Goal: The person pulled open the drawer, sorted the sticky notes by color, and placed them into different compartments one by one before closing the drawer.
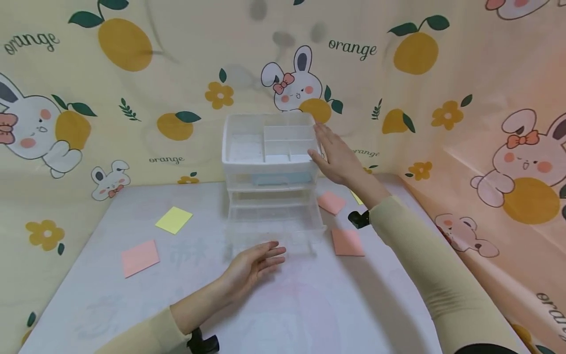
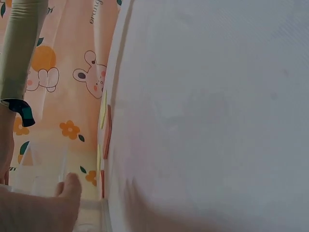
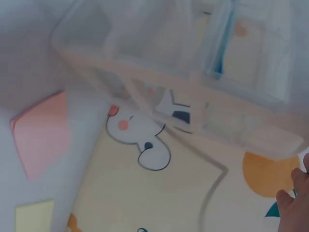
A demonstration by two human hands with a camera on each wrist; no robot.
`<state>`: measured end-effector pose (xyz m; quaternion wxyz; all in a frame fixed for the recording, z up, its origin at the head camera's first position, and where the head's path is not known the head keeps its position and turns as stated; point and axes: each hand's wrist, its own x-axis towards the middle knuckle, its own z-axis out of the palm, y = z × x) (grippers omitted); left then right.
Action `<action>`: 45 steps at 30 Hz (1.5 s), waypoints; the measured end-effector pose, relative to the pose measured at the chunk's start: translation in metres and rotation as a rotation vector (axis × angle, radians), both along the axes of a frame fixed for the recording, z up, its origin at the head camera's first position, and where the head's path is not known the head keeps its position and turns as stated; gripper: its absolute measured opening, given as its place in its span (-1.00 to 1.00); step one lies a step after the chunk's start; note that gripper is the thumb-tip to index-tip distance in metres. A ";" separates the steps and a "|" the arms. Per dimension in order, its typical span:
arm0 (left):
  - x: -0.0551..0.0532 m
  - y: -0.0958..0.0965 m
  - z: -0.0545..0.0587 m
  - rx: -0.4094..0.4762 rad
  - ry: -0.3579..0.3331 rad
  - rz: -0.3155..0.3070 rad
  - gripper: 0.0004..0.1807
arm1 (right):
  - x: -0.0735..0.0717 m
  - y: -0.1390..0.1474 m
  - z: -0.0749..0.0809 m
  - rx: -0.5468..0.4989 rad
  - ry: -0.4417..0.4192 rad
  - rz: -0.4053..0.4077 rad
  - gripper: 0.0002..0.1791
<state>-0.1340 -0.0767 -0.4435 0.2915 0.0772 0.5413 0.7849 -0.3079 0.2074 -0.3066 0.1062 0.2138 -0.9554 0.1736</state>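
"Where do we see the translucent white plastic drawer unit (image 1: 271, 196)?"
"Upright at the rear of the white surface (image 1: 305, 309). Our right hand (image 1: 338, 155) reaches forward, fingers extended and released, at its upper right side."
"Our left hand (image 1: 247, 270)?"
"Low at its front, fingers loosely bent, released."

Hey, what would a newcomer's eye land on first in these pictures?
Probably the see-through drawer unit on the white table, with the right hand at its upper right side and the left hand near its bottom front. Next, the rabbit-and-orange backdrop behind it, then the pink and yellow squares either side.
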 end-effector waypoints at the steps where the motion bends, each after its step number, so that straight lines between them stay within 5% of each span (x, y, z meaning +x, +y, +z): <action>1: 0.001 -0.002 0.000 -0.049 0.042 -0.012 -0.33 | 0.002 0.001 0.000 -0.033 0.008 0.005 -0.16; 4: 0.004 -0.007 -0.002 -0.242 0.242 -0.036 -0.38 | 0.009 0.004 -0.001 -0.134 0.039 0.012 -0.22; 7: 0.008 -0.014 -0.004 -0.438 0.515 -0.035 -0.47 | 0.018 0.008 -0.002 -0.232 0.081 0.022 -0.30; 12: 0.015 -0.022 0.000 -0.694 0.892 0.022 -0.60 | 0.033 0.018 -0.009 -0.380 0.181 0.064 -0.45; 18: 0.024 -0.031 0.017 -0.808 1.183 0.163 -0.66 | 0.053 0.039 -0.023 -0.485 0.159 0.047 -0.52; 23: 0.015 -0.042 0.035 -0.799 1.452 0.315 -0.65 | 0.067 0.060 -0.044 -0.502 0.097 -0.013 -0.53; 28: -0.004 -0.057 0.055 -0.840 1.589 0.469 -0.64 | 0.079 0.080 -0.076 -0.492 0.084 -0.054 -0.57; 34: -0.041 -0.072 0.075 -0.941 1.691 0.633 -0.61 | 0.093 0.099 -0.114 -0.450 0.040 -0.094 -0.60; 45: -0.105 -0.086 0.103 -1.038 1.745 0.722 -0.56 | 0.099 0.115 -0.149 -0.245 -0.166 -0.050 -0.57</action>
